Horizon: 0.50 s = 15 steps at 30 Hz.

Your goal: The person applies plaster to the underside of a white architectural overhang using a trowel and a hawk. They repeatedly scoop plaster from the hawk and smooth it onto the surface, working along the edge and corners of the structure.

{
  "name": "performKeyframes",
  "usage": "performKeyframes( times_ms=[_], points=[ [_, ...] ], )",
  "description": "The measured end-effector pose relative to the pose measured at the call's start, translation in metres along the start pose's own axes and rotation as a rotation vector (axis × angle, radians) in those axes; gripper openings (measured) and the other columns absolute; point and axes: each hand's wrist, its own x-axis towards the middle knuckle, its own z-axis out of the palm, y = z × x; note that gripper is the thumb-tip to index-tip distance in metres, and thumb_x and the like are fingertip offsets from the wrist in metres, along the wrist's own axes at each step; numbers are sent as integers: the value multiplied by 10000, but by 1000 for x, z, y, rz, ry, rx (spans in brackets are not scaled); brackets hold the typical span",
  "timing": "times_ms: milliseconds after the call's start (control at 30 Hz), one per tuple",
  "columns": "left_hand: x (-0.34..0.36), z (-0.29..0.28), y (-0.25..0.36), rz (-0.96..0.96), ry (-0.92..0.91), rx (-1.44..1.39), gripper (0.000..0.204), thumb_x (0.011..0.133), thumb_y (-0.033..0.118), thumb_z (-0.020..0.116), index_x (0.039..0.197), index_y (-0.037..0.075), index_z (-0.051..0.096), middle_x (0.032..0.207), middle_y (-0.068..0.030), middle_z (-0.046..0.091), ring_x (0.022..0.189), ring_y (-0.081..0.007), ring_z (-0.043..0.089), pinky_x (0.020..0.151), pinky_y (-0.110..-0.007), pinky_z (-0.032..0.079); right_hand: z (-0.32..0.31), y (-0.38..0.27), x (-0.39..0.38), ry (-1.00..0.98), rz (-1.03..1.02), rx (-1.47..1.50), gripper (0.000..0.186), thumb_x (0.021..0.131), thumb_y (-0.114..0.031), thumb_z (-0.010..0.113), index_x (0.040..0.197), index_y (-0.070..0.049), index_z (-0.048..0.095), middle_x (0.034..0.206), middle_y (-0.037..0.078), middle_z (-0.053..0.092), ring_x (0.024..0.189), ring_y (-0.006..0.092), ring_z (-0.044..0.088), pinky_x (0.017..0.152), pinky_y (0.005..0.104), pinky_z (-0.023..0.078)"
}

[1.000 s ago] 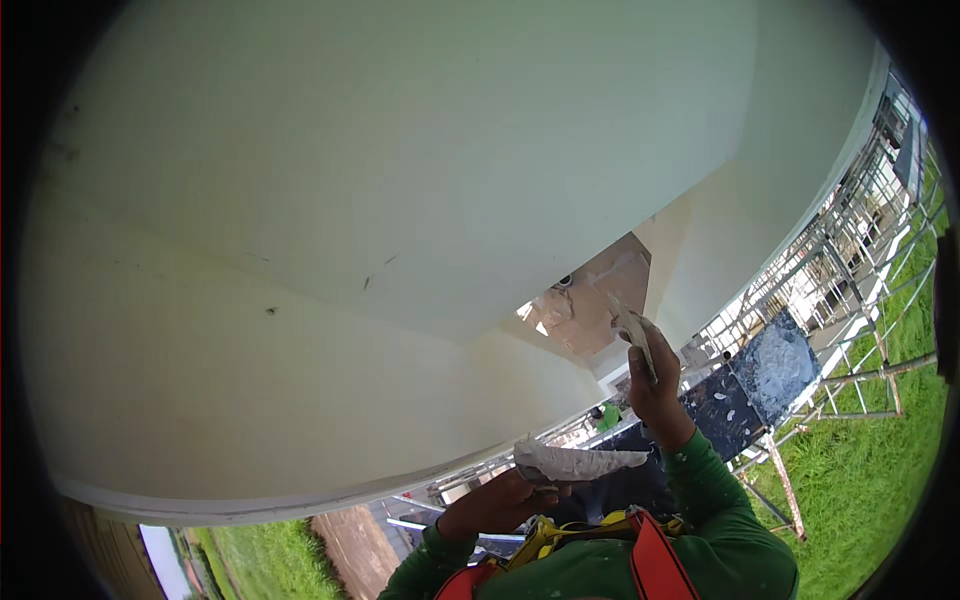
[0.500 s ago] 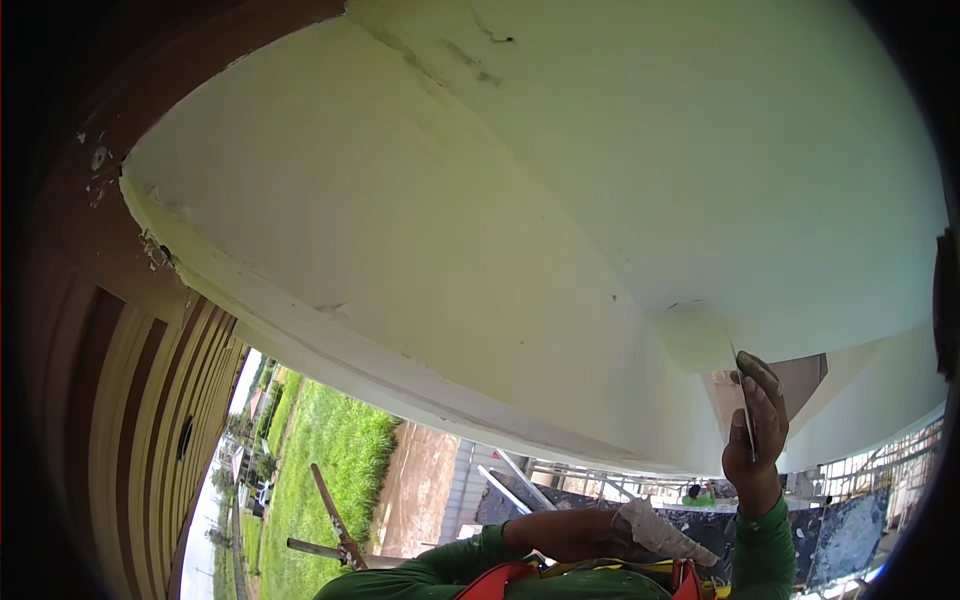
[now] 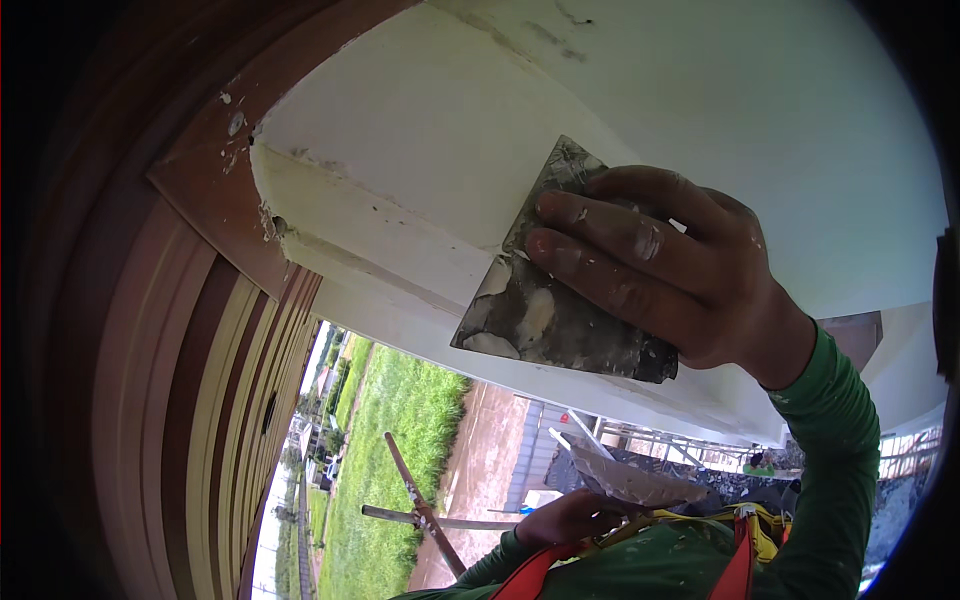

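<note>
My right hand [image 3: 680,250] is raised in front of a white painted surface [image 3: 400,150], fingers spread across a flat scraper blade [image 3: 540,315]. The blade is grey, roughly trapezoid and crusted with pale putty. Whether its edge touches the surface cannot be told. Low in the view, near my chest, my left hand [image 3: 565,520] closes on a pale, rough-coated plate [image 3: 640,482]; its fingers are partly hidden. Cracks and dark marks run along the white surface, and its left rim has chipped spots.
Brown and cream ribbed cladding [image 3: 190,400] stands on the left. Crossed poles [image 3: 425,515] rise near my left arm. Grass [image 3: 400,430] and a dirt strip lie far below. A brownish patch [image 3: 850,335] shows in the white surface at right. I wear red and yellow straps [image 3: 735,555].
My right hand has swung left and closer to the view with the scraper blade, now showing its broad face instead of its edge. The view has shifted; my left hand still holds the plate.
</note>
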Motion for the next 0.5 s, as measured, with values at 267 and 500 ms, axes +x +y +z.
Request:
performKeyframes(
  times_ms=[267, 500],
  points=[
    [-48, 11, -33, 514, 456, -434, 224, 942, 239, 661, 965, 52, 540, 1013, -130, 572, 838, -204, 527, 752, -372, 446, 19, 5, 29, 55, 20, 13, 427, 780, -208, 693, 1186, -74, 709, 1139, 69, 696, 916, 265, 682, 739, 331, 613],
    [-68, 2, -32, 740, 689, -517, 218, 960, 241, 635, 1043, 61, 545, 1097, -88, 555, 835, -172, 515, 740, -362, 390, 9, -3, 22, 26, 36, -19, 472, 769, -249, 712, 1212, -86, 698, 1154, 69, 701, 937, 259, 692, 794, 334, 611]
  ],
)
